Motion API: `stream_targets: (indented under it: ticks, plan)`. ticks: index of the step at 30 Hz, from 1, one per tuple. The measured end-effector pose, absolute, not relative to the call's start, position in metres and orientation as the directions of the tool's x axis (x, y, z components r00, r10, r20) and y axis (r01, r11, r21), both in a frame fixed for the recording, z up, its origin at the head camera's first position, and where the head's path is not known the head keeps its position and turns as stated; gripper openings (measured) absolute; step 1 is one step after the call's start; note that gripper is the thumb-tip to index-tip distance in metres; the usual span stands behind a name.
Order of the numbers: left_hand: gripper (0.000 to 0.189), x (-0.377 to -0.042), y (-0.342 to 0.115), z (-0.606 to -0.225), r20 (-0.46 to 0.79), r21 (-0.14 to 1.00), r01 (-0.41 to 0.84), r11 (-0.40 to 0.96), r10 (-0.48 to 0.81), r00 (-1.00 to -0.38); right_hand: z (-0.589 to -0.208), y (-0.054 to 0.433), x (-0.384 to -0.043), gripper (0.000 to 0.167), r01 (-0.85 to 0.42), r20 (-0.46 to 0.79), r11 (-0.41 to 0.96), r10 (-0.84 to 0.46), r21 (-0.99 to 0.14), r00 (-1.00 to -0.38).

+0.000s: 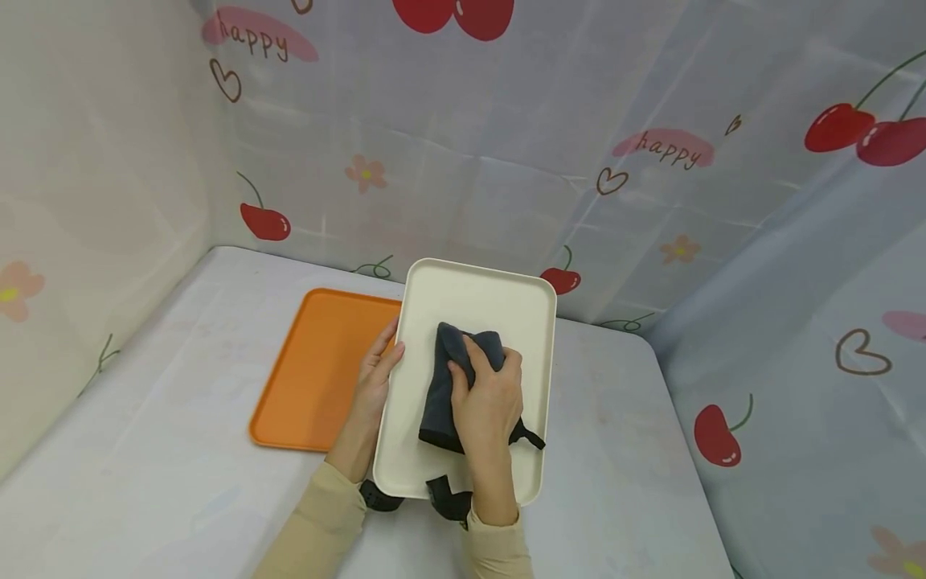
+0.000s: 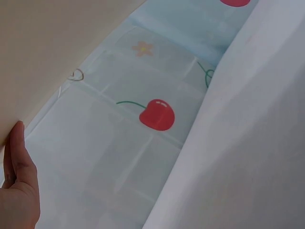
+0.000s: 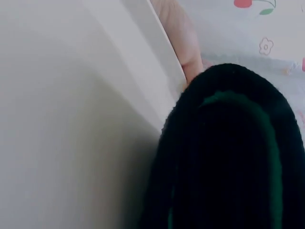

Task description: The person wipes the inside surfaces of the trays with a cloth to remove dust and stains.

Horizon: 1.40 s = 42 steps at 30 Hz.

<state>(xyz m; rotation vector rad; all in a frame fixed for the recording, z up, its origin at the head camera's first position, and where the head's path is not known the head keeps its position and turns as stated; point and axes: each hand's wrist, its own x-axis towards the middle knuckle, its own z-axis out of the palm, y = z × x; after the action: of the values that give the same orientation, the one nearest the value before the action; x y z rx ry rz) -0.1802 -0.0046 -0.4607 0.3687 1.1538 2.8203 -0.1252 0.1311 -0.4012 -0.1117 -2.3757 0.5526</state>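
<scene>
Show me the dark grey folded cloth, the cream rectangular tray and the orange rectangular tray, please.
Dark grey folded cloth [image 1: 441, 402], head view: its exposed left part.
Cream rectangular tray [image 1: 477, 297], head view: its bare upper floor.
Orange rectangular tray [image 1: 321, 374], head view: its bare middle.

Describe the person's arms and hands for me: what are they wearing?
Both arms wear long, plain beige sleeves, the left sleeve and the right sleeve ending near the wrists. A black band-like piece shows beside each cuff. The left hand and right hand are bare, without gloves.
</scene>
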Motion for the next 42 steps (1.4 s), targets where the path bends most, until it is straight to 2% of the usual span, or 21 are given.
stream_targets:
  ticks: [6,19,35,42]
  plan:
    - [0.041,-0.180,-0.005,-0.459,0.199,0.676,0.015,-0.737,0.162,-0.967,-0.401,0.151,-0.122,0.036,0.003,0.579,0.892,0.297,-0.453,-0.760]
    - [0.040,-0.182,-0.010,-0.458,0.210,0.657,0.003,-0.754,0.178,-0.961,-0.396,0.186,-0.115,0.034,0.188,0.547,0.862,0.452,-0.471,-0.705]
    - [0.039,-0.181,-0.011,-0.457,0.227,0.652,0.009,-0.758,0.185,-0.956,-0.401,0.184,-0.112,0.035,0.182,0.522,0.841,0.470,-0.509,-0.712]
    - [0.041,-0.179,-0.010,-0.456,0.222,0.657,0.006,-0.754,0.187,-0.957,-0.403,0.178,-0.110,0.035,0.169,0.567,0.855,0.461,-0.491,-0.683]
